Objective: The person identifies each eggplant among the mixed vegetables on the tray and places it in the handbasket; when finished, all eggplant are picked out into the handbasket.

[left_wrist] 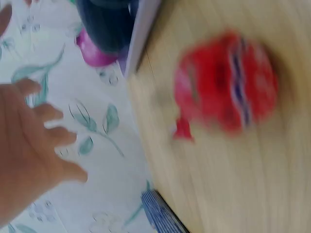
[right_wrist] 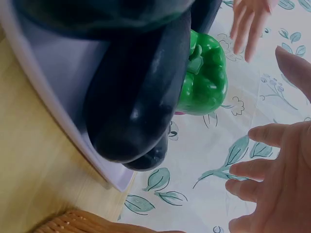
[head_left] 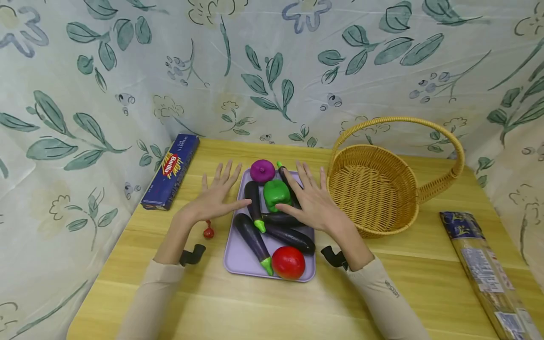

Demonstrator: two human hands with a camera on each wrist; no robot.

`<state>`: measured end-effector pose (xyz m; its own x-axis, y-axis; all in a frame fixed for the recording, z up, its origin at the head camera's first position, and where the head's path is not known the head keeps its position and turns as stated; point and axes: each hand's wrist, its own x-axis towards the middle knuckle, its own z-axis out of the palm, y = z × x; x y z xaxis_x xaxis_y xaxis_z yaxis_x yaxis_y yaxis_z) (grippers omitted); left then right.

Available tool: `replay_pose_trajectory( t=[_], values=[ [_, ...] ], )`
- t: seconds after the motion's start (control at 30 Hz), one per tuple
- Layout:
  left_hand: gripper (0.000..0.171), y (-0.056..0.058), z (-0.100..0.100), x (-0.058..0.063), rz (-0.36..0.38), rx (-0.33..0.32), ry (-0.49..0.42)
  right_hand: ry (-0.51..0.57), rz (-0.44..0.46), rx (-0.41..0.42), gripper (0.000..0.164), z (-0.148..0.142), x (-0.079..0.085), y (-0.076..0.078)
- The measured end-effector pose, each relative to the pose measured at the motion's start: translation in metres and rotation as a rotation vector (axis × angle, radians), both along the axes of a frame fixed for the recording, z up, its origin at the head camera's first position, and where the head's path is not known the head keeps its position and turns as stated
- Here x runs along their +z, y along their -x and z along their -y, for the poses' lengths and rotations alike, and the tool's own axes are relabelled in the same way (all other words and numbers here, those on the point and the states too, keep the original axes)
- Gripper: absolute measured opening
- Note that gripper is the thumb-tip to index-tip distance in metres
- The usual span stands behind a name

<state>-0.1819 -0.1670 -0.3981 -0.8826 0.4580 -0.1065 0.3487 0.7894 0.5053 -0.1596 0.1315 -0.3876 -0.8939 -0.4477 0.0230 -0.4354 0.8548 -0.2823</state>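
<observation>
Both hands hover with fingers spread over the two sides of a lilac tray (head_left: 233, 267). My left hand (head_left: 214, 198) is at its left edge, thumb toward a dark eggplant (head_left: 253, 200); my right hand (head_left: 312, 203) overlaps the right side. Neither one holds anything. On the tray lie several eggplants, a green bell pepper (head_left: 277, 191), a purple onion (head_left: 262, 170) and a red tomato (head_left: 288, 262). The right hand partly hides some eggplants. Below the left wrist sits a small red wrapped thing (head_left: 208, 233), blurred in the left wrist view, with a blue stripe.
A wicker basket (head_left: 410, 208) with a tall handle stands right of the tray. At the back left lies a blue spaghetti box (head_left: 170, 172); a long clear pasta packet (head_left: 488, 274) is at the far right. Patterned cloth (head_left: 272, 94) hangs behind the wooden table (head_left: 255, 307).
</observation>
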Motion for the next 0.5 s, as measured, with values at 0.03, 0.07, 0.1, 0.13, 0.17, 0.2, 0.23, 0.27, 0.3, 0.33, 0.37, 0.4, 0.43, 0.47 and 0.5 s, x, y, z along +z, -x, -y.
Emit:
replay_pose_trajectory(
  t=[0.03,0.07,0.1,0.13,0.17,0.2,0.23,0.27,0.3,0.33,0.37,0.4,0.43,0.47,0.5],
  values=[
    [0.103,0.001,0.005,0.0,0.022,-0.017,-0.016,-0.003,0.003,-0.001,0.095,-0.001,0.0,0.0],
    [0.106,0.003,0.01,0.0,0.04,-0.036,-0.027,-0.005,0.008,-0.002,0.095,-0.001,0.0,0.0],
    [0.109,0.005,0.015,-0.001,0.06,-0.053,-0.035,-0.007,0.014,-0.003,0.095,-0.002,0.001,-0.001],
    [0.111,0.006,0.02,-0.002,0.081,-0.068,-0.045,-0.004,0.018,-0.001,0.095,-0.002,0.001,-0.001],
    [0.114,0.008,0.024,-0.002,0.103,-0.083,-0.051,0.0,0.022,0.0,0.095,-0.003,0.001,-0.001],
    [0.117,0.009,0.028,-0.003,0.126,-0.095,-0.059,0.005,0.028,0.001,0.095,-0.003,0.001,-0.001],
    [0.12,0.011,0.032,-0.003,0.147,-0.105,-0.058,0.006,0.031,0.002,0.095,-0.004,0.001,-0.001],
    [0.123,0.012,0.034,-0.005,0.164,-0.117,-0.054,0.012,0.036,0.004,0.095,-0.004,0.002,-0.001],
    [0.125,0.014,0.036,-0.006,0.179,-0.128,-0.053,0.018,0.034,0.006,0.095,-0.005,0.002,-0.001],
    [0.127,0.015,0.037,-0.007,0.191,-0.14,-0.051,0.021,0.031,0.008,0.095,-0.005,0.002,-0.001],
    [0.129,0.016,0.037,-0.008,0.2,-0.151,-0.04,0.018,0.03,0.007,0.095,-0.006,0.002,-0.002],
    [0.131,0.018,0.037,-0.009,0.209,-0.162,-0.028,0.016,0.029,0.007,0.095,-0.006,0.001,-0.002],
    [0.133,0.02,0.037,-0.01,0.214,-0.173,-0.013,0.015,0.028,0.007,0.095,-0.006,0.001,-0.002],
    [0.135,0.022,0.037,-0.011,0.221,-0.184,-0.004,0.016,0.027,0.009,0.095,-0.007,0.001,-0.002],
    [0.136,0.023,0.036,-0.011,0.227,-0.19,0.005,0.016,0.028,0.01,0.095,-0.007,0.001,-0.002]
  ],
)
